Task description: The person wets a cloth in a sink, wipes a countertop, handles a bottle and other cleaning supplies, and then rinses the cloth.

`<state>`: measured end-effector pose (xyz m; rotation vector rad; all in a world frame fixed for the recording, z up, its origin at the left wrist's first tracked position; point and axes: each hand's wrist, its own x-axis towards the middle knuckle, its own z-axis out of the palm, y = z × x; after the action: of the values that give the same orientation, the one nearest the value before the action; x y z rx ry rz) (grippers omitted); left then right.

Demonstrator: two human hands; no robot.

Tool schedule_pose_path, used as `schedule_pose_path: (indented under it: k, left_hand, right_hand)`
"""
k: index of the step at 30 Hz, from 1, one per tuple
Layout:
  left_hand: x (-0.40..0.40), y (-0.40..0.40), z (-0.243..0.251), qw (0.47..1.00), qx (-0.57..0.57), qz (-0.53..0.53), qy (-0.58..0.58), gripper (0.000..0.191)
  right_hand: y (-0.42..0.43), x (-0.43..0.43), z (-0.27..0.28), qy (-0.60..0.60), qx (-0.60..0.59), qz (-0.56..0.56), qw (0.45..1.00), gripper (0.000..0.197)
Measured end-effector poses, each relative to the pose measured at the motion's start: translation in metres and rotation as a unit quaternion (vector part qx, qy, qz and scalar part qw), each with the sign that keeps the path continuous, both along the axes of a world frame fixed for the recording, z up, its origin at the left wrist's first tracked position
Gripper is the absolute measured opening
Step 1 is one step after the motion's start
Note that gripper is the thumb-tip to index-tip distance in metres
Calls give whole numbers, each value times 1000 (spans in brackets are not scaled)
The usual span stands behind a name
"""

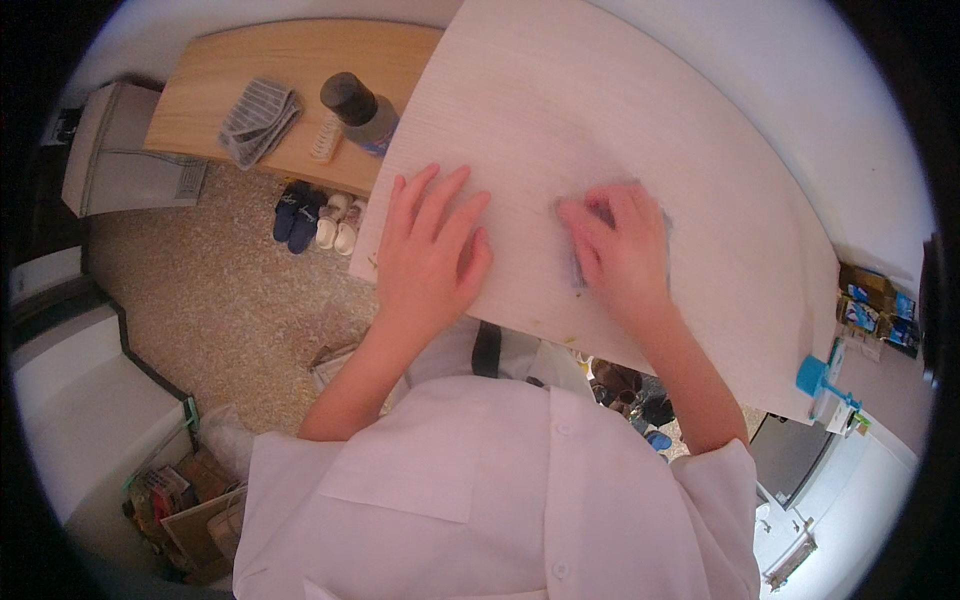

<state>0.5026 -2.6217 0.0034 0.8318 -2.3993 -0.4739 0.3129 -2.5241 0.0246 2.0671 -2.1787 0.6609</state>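
A pale wood-grain tabletop (517,112) spreads in front of me. My left hand (431,255) rests palm down near its left edge, fingers apart, holding nothing. My right hand (622,247) is bent over a grey cloth-like piece (577,270), pressing it against the tabletop with curled fingers. Most of that piece is hidden under the hand, and its visible edges are blurred. Small yellowish specks lie along the tabletop's near edge.
Left of the tabletop, a wooden bench (300,52) bears a folded striped cloth (259,124), a small brush (325,139) and a black-capped bottle (356,109). Slippers (296,217) sit below. A blue clamp-like fitting (814,376) is at the right edge. Boxes (870,307) stand beyond.
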Motion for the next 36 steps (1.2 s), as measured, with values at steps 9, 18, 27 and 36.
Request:
schedule_pose_path:
  k: [9, 18, 27, 36]
  left_hand:
    - [-2, 0, -1, 1000, -7, -1, 9, 31]
    - [-1, -1, 0, 1000, 2, -3, 18, 32]
    - [0, -2, -4, 1000, 8, -8, 24, 33]
    - [-2, -4, -4, 1000, 15, -5, 4, 33]
  right_hand:
    - [-4, 4, -1, 15, -8, -12, 1000, 23]
    - [-11, 6, 0, 39, -10, -25, 999, 23]
    - [-12, 7, 0, 24, 0, -28, 999, 22]
    - [-22, 7, 1, 18, 4, -35, 999, 20]
